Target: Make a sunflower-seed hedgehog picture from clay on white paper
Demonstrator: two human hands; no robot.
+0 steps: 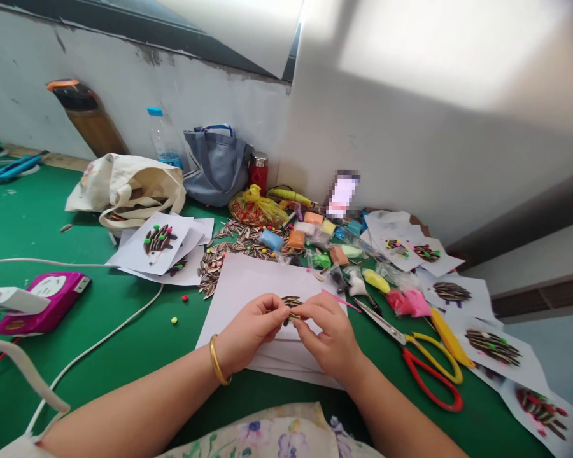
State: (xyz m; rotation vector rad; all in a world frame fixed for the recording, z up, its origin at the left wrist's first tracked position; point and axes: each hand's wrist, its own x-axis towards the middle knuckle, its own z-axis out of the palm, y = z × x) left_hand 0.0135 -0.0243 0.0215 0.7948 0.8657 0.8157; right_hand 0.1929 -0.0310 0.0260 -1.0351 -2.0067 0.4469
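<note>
Over a stack of white paper, my left hand and my right hand meet with thumbs and fingertips pinched close together. Whatever sits between the fingertips is too small and covered to make out. Just behind them, partly hidden by the fingers, a cluster of striped sunflower seeds lies on the top sheet. A pink stick-like tool rests at the paper's right edge. Beyond the sheet spreads a pile of loose sunflower seeds mixed with small coloured balls.
Scissors with red and yellow handles lie to the right. Packets of coloured clay fill the back. Seed pictures on paper lie left and right. A magenta power strip and white cable are at left; bags stand behind.
</note>
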